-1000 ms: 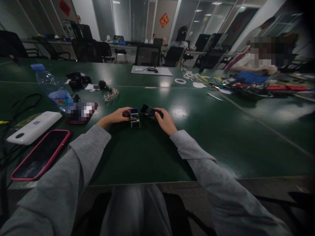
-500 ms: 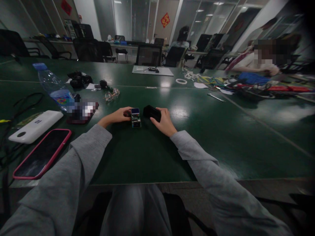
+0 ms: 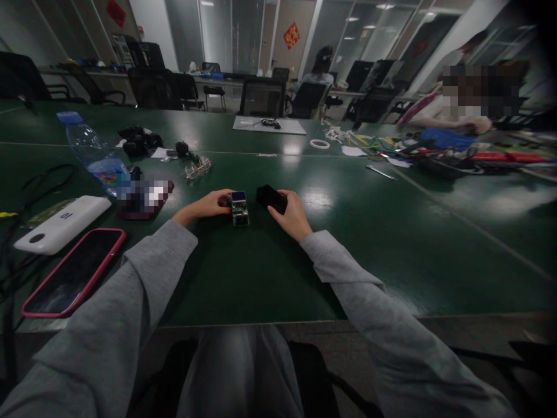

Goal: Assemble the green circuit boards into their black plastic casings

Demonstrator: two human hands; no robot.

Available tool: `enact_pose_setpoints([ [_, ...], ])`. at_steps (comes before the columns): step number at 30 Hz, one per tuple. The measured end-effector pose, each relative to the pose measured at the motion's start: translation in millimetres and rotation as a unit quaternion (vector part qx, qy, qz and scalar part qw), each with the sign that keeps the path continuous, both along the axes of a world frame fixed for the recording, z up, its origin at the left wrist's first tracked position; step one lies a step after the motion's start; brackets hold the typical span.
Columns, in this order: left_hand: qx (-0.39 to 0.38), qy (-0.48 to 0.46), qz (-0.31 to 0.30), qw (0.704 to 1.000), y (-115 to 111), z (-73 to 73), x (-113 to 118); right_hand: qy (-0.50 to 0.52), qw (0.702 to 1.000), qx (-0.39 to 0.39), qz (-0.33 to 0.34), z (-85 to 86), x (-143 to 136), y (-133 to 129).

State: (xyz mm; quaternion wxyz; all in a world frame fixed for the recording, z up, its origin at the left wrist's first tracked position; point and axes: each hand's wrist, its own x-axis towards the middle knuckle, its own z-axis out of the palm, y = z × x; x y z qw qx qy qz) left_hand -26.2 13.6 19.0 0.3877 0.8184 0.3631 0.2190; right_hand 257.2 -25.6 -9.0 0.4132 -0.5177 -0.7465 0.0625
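Note:
A small circuit board with a screen (image 3: 240, 209) stands in front of me, its components and a bluish display facing up toward the camera. My left hand (image 3: 213, 204) is closed on its left side with the fingertips partly hidden behind it. A hand's breadth to the right, my right hand (image 3: 292, 216) grips a black box-shaped case (image 3: 270, 199), thumb on the near side and fingers behind. The case is tilted and apart from the board. Whether it is hollow is too dark to tell.
On the left of the green table (image 3: 261, 278) are a phone in a pink case (image 3: 73, 273), a white power bank (image 3: 63, 225), a plastic bottle (image 3: 93, 154) and glasses (image 3: 198, 168). A wrench (image 3: 381, 172) and tangled cables (image 3: 435, 151) lie right. Another person sits beyond them.
My right hand has turned the black case slightly and shifted it a little to the right, away from the board. My left hand and the board have stayed in place.

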Motion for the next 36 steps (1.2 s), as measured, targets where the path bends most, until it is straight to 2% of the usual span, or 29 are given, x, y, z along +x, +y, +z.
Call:
enact_pose_setpoints([
  [12,0.006,-0.009,0.010,1.000,6,-9.1,-1,-0.014,0.999,0.025,0.015,5.3,-3,-7],
  [20,0.009,-0.017,0.010,1.000,3,-9.0,-1,-0.040,0.999,0.003,0.008,-3.9,-1,-9],
  [27,0.034,-0.034,0.012,0.999,8,-18.5,-2,-0.040,0.999,0.003,-0.002,-6.8,1,-11],
  [36,0.039,-0.036,0.034,0.998,-12,-13.4,4,-0.043,0.999,0.001,0.006,-10.1,2,-6],
])
